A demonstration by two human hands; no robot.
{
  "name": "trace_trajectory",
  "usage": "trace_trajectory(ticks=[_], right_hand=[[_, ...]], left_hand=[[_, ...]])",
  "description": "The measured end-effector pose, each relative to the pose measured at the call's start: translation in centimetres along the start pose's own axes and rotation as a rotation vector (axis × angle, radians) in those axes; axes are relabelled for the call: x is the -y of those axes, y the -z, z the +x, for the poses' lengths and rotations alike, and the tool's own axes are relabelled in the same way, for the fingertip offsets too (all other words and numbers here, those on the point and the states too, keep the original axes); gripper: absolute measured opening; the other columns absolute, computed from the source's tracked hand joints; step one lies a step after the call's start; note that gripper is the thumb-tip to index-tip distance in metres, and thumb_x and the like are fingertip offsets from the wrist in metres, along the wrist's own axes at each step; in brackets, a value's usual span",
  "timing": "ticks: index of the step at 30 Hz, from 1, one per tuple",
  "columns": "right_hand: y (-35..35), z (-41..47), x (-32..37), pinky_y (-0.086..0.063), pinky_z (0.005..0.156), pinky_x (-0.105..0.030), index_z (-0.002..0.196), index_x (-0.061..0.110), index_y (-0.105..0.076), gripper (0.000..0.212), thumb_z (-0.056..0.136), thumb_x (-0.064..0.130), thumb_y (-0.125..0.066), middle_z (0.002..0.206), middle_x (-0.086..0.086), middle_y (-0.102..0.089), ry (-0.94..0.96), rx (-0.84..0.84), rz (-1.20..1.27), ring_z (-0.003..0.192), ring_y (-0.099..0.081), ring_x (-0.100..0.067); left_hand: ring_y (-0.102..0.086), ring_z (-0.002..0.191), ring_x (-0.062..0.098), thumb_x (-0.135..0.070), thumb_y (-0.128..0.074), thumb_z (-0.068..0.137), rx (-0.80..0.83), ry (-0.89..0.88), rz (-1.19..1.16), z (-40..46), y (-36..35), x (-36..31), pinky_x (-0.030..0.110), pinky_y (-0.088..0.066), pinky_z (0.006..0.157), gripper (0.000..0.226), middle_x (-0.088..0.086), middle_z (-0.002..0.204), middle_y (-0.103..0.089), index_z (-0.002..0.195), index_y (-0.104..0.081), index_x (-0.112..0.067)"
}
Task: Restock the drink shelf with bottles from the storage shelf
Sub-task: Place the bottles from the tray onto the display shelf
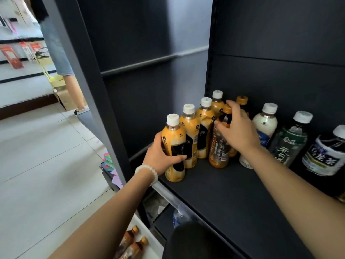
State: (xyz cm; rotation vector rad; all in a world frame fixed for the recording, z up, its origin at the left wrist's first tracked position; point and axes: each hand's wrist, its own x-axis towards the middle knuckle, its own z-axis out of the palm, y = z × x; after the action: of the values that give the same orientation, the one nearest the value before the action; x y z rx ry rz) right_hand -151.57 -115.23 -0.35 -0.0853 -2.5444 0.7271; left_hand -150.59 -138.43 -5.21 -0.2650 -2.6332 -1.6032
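Note:
A dark shelf board (220, 186) carries a row of yellow milk-tea bottles with white caps. My left hand (160, 156) grips the front one (173, 146) around its middle, near the shelf's front left edge. My right hand (237, 128) holds the neck of a dark tea bottle with an orange cap (219, 148), which stands upright beside the yellow row. Another orange-capped bottle (242, 100) stands behind it, mostly hidden by my hand.
To the right stand a white milk bottle (266, 124), a green-label tea bottle (291, 139) and a dark oolong bottle (324, 156). Lower shelves hold a water bottle (180, 216) and two brown bottles (131, 243). A person's legs (63, 58) stand in the aisle at left.

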Motion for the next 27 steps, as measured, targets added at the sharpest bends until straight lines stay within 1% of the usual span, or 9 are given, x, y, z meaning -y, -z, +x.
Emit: trace_trajectory(ticks=[2,5,9,13,18,20,22,24,27], right_hand=[[0.3,0.0,-0.3,-0.046,0.093,-0.044,0.144,0.029,-0.023,0.069,0.087,0.035,-0.061,0.138,-0.010,-0.047,-0.003,0.037,0.064,0.123,-0.047,-0.031],[0.9,-0.1,-0.5,-0.046,0.094,-0.044,0.144,0.035,-0.019,0.078,0.082,0.029,-0.066,0.135,-0.006,-0.050,-0.010,0.113,0.139,0.120,-0.049,-0.027],[1.6,-0.1,-0.7,-0.045,0.095,-0.040,0.146,0.034,-0.014,0.089,0.078,0.020,-0.070,0.137,-0.007,-0.047,0.004,0.186,0.096,0.121,-0.048,-0.027],[1.6,-0.1,-0.6,-0.044,0.093,-0.040,0.145,0.032,-0.020,0.087,0.077,0.030,-0.075,0.141,-0.009,-0.042,-0.011,0.122,0.031,0.123,-0.047,-0.029],[1.1,-0.2,-0.1,-0.047,0.088,-0.042,0.143,0.027,-0.023,0.090,0.072,0.044,-0.077,0.136,-0.015,-0.044,-0.042,0.027,-0.072,0.117,-0.052,-0.034],[1.1,-0.2,-0.2,-0.047,0.087,-0.041,0.143,0.028,-0.022,0.089,0.074,0.044,-0.075,0.136,-0.014,-0.043,-0.051,0.041,-0.072,0.117,-0.052,-0.034],[1.3,-0.1,-0.2,-0.045,0.086,-0.039,0.144,0.031,-0.020,0.086,0.076,0.042,-0.073,0.138,-0.012,-0.041,-0.069,0.062,-0.047,0.119,-0.050,-0.032],[1.6,-0.1,-0.2,-0.043,0.085,-0.037,0.145,0.031,-0.021,0.080,0.080,0.041,-0.068,0.141,-0.009,-0.039,-0.066,0.072,-0.039,0.120,-0.049,-0.030],[2.0,0.2,0.1,-0.044,0.091,-0.039,0.144,0.026,-0.025,0.073,0.084,0.036,-0.065,0.144,-0.007,-0.038,-0.046,0.089,0.002,0.125,-0.046,-0.028]], left_hand=[[-0.056,0.101,0.009,-0.028,-0.086,0.064,0.030,0.026,0.023,0.0,0.0,0.2,0.026,-0.046,0.086,0.081,-0.014,0.109,-0.058,0.127,-0.036,-0.030],[-0.056,0.105,0.013,-0.023,-0.085,0.064,0.050,0.055,0.103,-0.1,-0.2,0.8,0.028,-0.048,0.089,0.076,-0.008,0.113,-0.057,0.120,-0.035,-0.033],[-0.060,0.100,0.015,-0.022,-0.083,0.066,0.012,0.079,0.133,-0.3,-0.7,1.0,0.032,-0.051,0.087,0.070,-0.006,0.108,-0.059,0.120,-0.039,-0.027],[-0.058,0.100,0.014,-0.021,-0.082,0.067,0.010,0.081,0.132,-0.3,-0.6,0.8,0.029,-0.049,0.085,0.069,-0.006,0.107,-0.058,0.121,-0.039,-0.027],[-0.057,0.105,0.015,-0.020,-0.081,0.069,0.033,0.097,0.117,-0.4,-0.6,0.9,0.028,-0.047,0.087,0.070,-0.004,0.113,-0.057,0.125,-0.038,-0.024],[-0.056,0.109,0.017,-0.021,-0.082,0.068,0.045,0.105,0.110,-0.4,-0.5,1.1,0.034,-0.049,0.094,0.074,-0.002,0.118,-0.057,0.127,-0.037,-0.024],[-0.056,0.111,0.018,-0.022,-0.082,0.068,0.047,0.105,0.105,-0.3,-0.5,1.2,0.038,-0.049,0.096,0.075,-0.002,0.120,-0.056,0.128,-0.037,-0.025],[-0.056,0.110,0.018,-0.022,-0.082,0.069,0.038,0.102,0.103,-0.3,-0.7,1.2,0.038,-0.049,0.095,0.074,-0.002,0.119,-0.056,0.128,-0.038,-0.024],[-0.055,0.108,0.016,-0.022,-0.081,0.069,0.019,0.093,0.103,-0.4,-0.9,1.1,0.034,-0.049,0.093,0.073,-0.003,0.117,-0.056,0.129,-0.038,-0.023]])
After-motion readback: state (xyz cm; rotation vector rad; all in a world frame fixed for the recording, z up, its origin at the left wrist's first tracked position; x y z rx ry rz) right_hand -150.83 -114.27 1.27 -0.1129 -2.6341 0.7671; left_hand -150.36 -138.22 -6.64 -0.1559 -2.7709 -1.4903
